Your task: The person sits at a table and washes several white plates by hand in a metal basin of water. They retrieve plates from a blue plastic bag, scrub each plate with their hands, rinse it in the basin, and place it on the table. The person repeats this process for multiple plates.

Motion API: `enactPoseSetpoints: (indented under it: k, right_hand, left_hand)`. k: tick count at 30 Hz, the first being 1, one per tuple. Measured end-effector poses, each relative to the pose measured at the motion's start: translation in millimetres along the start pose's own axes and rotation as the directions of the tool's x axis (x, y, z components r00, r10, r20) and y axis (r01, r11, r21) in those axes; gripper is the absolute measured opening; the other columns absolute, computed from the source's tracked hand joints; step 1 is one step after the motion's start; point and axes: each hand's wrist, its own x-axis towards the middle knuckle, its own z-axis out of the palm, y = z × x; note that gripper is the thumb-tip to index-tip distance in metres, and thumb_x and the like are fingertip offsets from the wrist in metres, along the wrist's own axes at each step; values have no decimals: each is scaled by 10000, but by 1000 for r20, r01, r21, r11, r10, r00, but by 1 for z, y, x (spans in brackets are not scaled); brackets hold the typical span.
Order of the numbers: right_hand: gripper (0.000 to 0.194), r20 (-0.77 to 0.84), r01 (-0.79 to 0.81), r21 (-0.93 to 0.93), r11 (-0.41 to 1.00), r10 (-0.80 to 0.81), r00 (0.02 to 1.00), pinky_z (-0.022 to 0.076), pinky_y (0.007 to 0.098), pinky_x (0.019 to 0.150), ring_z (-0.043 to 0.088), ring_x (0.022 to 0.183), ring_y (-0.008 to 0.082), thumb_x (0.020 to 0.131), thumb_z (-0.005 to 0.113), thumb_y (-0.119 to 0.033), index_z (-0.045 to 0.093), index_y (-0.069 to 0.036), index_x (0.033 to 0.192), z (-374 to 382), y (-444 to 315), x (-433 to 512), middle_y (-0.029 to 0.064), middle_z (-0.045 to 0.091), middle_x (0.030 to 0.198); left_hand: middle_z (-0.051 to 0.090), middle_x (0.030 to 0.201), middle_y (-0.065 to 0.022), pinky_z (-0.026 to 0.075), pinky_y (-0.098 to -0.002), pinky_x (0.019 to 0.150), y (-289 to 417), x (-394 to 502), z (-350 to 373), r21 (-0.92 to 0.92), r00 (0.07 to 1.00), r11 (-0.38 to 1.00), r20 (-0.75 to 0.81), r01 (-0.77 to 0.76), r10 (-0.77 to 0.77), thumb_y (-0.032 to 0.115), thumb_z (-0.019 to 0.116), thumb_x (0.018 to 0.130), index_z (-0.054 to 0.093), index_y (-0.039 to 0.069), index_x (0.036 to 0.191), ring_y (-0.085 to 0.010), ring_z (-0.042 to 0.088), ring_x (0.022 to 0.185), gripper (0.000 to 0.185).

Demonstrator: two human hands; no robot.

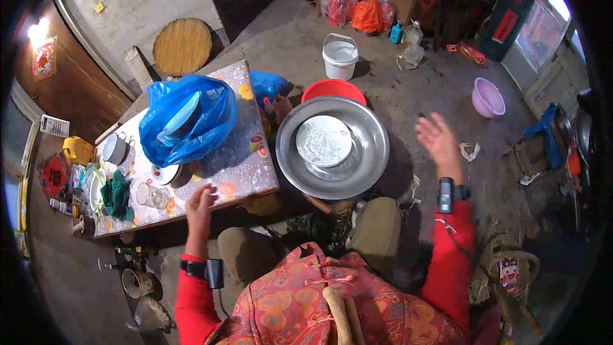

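Observation:
My left hand (199, 206) is at the near edge of a low table, its fingers curled; whether they hold anything small is unclear. My right hand (436, 138) is raised over the floor to the right with fingers apart, holding nothing. Between them stands a wide metal basin (376, 146), containing a round, pale dish or lid (323, 140) with a mottled surface. A red basin (334, 88) shows partly behind its far rim. Nearest the left hand on the table are a white dish (165, 175), partly covered by a blue plastic bag (215, 110), and a clear glass (149, 195).
The table (258, 172) has a patterned cover and holds an enamel mug (115, 148) and a dark green cloth (118, 195). A white bucket (340, 60) stands beyond the basins. On the right are a pink basin (487, 98) and a blue stool-like object (546, 127).

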Motion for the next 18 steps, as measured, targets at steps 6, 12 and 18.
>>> enactPoseSetpoints:
  k: [6,12,18]
  right_hand:
    - [485,-209,98,-73,993,-111,972,458,371,875,521,1124,266,921,456,-340,339,-119,1336,-141,-18,-28,143,474,1291]
    - [397,-143,21,87,996,-8,990,459,406,873,529,1086,277,926,422,-303,353,-207,1305,-203,53,-17,104,475,1268]
    - [399,-295,-138,45,989,145,944,480,331,805,563,997,224,894,503,-338,451,-140,1237,-64,88,16,95,543,1182]
  left_hand:
    - [623,976,-84,479,-262,662,-1,10,-61,-441,976,892,-131,99,-173,370,481,921,521,41,1132,-182,610,797,392]
    - [565,1122,-68,460,-313,750,-56,6,-87,-730,975,675,-54,109,-215,465,435,918,519,95,1149,-231,560,945,445]
    - [570,1134,-137,487,-326,736,-69,-13,-70,-682,937,729,-217,56,-275,436,444,923,426,23,1248,-248,583,910,526]
